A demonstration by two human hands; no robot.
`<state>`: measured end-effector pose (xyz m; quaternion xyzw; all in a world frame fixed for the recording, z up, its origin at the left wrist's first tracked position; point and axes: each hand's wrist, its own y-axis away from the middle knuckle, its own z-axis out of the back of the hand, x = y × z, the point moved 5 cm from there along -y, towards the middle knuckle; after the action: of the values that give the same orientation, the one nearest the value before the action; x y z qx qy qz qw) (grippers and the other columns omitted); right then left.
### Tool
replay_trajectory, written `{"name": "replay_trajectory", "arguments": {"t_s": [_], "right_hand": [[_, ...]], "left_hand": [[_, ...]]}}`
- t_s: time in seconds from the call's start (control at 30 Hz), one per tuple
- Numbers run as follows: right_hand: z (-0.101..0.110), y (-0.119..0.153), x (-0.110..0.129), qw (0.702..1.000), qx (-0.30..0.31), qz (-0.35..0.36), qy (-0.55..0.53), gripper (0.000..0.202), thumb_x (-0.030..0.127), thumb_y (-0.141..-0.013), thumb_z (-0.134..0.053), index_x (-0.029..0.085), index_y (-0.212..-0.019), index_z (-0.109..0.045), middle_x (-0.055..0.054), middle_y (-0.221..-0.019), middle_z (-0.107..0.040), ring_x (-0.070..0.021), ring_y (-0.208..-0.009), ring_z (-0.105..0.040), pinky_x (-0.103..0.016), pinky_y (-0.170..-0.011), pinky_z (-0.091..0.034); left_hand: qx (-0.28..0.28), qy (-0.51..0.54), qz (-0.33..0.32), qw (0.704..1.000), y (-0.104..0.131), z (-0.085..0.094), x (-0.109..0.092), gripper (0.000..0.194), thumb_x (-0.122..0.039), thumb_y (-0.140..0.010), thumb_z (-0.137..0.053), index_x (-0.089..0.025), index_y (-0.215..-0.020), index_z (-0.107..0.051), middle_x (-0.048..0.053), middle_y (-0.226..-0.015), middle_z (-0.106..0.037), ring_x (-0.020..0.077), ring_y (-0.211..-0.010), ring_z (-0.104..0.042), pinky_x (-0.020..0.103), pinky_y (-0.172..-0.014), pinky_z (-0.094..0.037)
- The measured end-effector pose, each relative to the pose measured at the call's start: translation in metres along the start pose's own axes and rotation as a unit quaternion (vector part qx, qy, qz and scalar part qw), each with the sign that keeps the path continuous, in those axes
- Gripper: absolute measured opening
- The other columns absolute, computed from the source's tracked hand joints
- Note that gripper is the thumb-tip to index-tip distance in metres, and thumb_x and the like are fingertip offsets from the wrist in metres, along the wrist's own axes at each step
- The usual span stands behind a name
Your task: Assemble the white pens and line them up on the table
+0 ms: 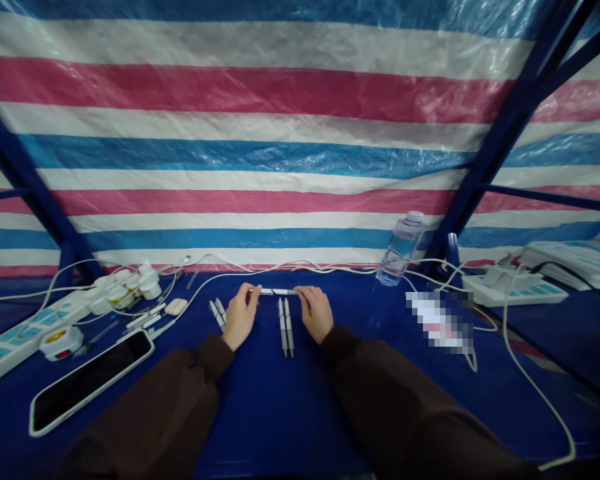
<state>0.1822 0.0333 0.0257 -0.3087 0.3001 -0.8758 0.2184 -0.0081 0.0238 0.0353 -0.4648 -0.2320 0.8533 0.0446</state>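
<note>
Between my two hands a white and grey pen (276,291) lies crosswise. My left hand (241,313) pinches its left end, and my right hand (316,310) has fingers closed on its right end. Just below that pen, two more pens (285,328) lie side by side on the blue table (265,413), pointing toward me. Left of my left hand, another pair of pens (219,312) rests at a slant, partly covered by the hand.
On the left are a phone (93,380), a power strip (35,327), white plugs (147,280) and cables. At the right stand a tilted water bottle (401,250), another power strip (515,291) and a stack of papers (573,262). A striped tarp (280,160) hangs behind.
</note>
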Motion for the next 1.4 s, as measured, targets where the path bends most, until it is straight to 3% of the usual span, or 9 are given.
{"name": "replay_trajectory", "arguments": {"t_s": [0.13, 0.33, 0.43, 0.57, 0.77, 0.93, 1.07, 1.27, 1.4], "right_hand": [[0.002, 0.001, 0.001, 1.000, -0.010, 0.006, -0.008, 0.027, 0.015, -0.088, -0.038, 0.020, -0.105, -0.059, -0.007, -0.100, -0.063, -0.0193, -0.093, -0.053, -0.032, -0.078, -0.038], [0.003, 0.001, 0.003, 1.000, -0.020, 0.011, -0.020, 0.021, 0.015, -0.085, -0.044, 0.021, -0.097, -0.061, -0.005, -0.097, -0.064, -0.0183, -0.094, -0.054, -0.031, -0.078, -0.035], [0.003, 0.001, 0.004, 0.999, -0.016, -0.017, -0.035, 0.016, 0.022, -0.082, -0.050, 0.019, -0.096, -0.058, -0.004, -0.088, -0.064, -0.0167, -0.081, -0.057, -0.029, -0.073, -0.035], [0.000, 0.001, 0.007, 0.998, 0.043, -0.041, -0.033, 0.029, 0.039, -0.081, -0.053, 0.019, -0.102, -0.055, 0.001, -0.070, -0.060, -0.0133, -0.062, -0.055, -0.026, -0.065, -0.033], [0.000, 0.001, 0.007, 0.998, 0.057, -0.024, 0.004, 0.037, 0.038, -0.092, -0.035, 0.021, -0.070, -0.060, -0.002, -0.059, -0.056, -0.0146, -0.060, -0.052, -0.026, -0.062, -0.032], [0.004, 0.000, 0.012, 0.996, 0.009, 0.023, -0.084, 0.019, 0.033, -0.087, -0.046, 0.019, -0.092, -0.058, -0.006, -0.084, -0.060, -0.0180, -0.079, -0.054, -0.027, -0.072, -0.039], [0.007, 0.000, 0.013, 0.996, -0.003, 0.021, -0.082, 0.029, 0.035, -0.083, -0.053, 0.017, -0.106, -0.055, -0.007, -0.091, -0.060, -0.0185, -0.080, -0.054, -0.031, -0.075, -0.040], [0.004, -0.001, 0.009, 0.999, 0.025, 0.000, -0.047, 0.027, 0.035, -0.091, -0.040, 0.021, -0.081, -0.062, -0.003, -0.073, -0.063, -0.0169, -0.071, -0.052, -0.029, -0.068, -0.036], [0.007, -0.001, 0.013, 0.998, 0.000, 0.035, -0.060, 0.016, 0.028, -0.086, -0.047, 0.018, -0.088, -0.059, -0.006, -0.083, -0.062, -0.0184, -0.079, -0.053, -0.030, -0.071, -0.037]], "left_hand": [[-0.002, -0.041, 0.004, 0.999, 0.000, 0.002, 0.000, 0.036, -0.048, -0.087, -0.035, -0.021, -0.064, -0.042, -0.004, -0.052, -0.045, 0.0126, -0.050, -0.047, 0.022, -0.055, -0.032], [-0.009, -0.003, 0.022, 1.000, -0.003, 0.004, 0.008, 0.049, -0.051, -0.086, -0.035, -0.020, -0.048, -0.041, -0.003, -0.044, -0.044, 0.0121, -0.044, -0.044, 0.023, -0.050, -0.030], [-0.017, 0.017, 0.038, 0.999, -0.005, 0.004, 0.013, 0.058, -0.050, -0.086, -0.033, -0.020, -0.038, -0.042, -0.001, -0.037, -0.043, 0.0124, -0.041, -0.045, 0.024, -0.051, -0.033], [-0.024, 0.049, 0.063, 0.997, -0.006, 0.004, 0.018, 0.059, -0.049, -0.085, -0.034, -0.020, -0.035, -0.044, 0.000, -0.035, -0.047, 0.0126, -0.039, -0.047, 0.024, -0.053, -0.037], [-0.027, 0.088, 0.088, 0.992, -0.005, 0.002, 0.020, 0.059, -0.049, -0.085, -0.035, -0.021, -0.033, -0.041, 0.001, -0.033, -0.046, 0.0122, -0.036, -0.046, 0.024, -0.049, -0.038], [-0.037, 0.104, 0.100, 0.989, -0.006, 0.003, 0.021, 0.058, -0.045, -0.085, -0.035, -0.021, -0.033, -0.039, 0.001, -0.032, -0.045, 0.0116, -0.035, -0.045, 0.024, -0.047, -0.037], [-0.042, 0.116, 0.105, 0.987, -0.006, 0.005, 0.020, 0.056, -0.044, -0.084, -0.036, -0.021, -0.033, -0.039, 0.000, -0.032, -0.044, 0.0111, -0.034, -0.044, 0.024, -0.045, -0.036], [-0.035, 0.097, 0.096, 0.990, -0.005, 0.004, 0.020, 0.059, -0.047, -0.085, -0.033, -0.020, -0.033, -0.039, 0.001, -0.032, -0.045, 0.0111, -0.035, -0.044, 0.024, -0.047, -0.037], [-0.041, 0.085, 0.098, 0.991, -0.005, 0.005, 0.020, 0.060, -0.047, -0.086, -0.032, -0.020, -0.033, -0.040, 0.001, -0.032, -0.045, 0.0110, -0.035, -0.045, 0.023, -0.048, -0.037]]}}
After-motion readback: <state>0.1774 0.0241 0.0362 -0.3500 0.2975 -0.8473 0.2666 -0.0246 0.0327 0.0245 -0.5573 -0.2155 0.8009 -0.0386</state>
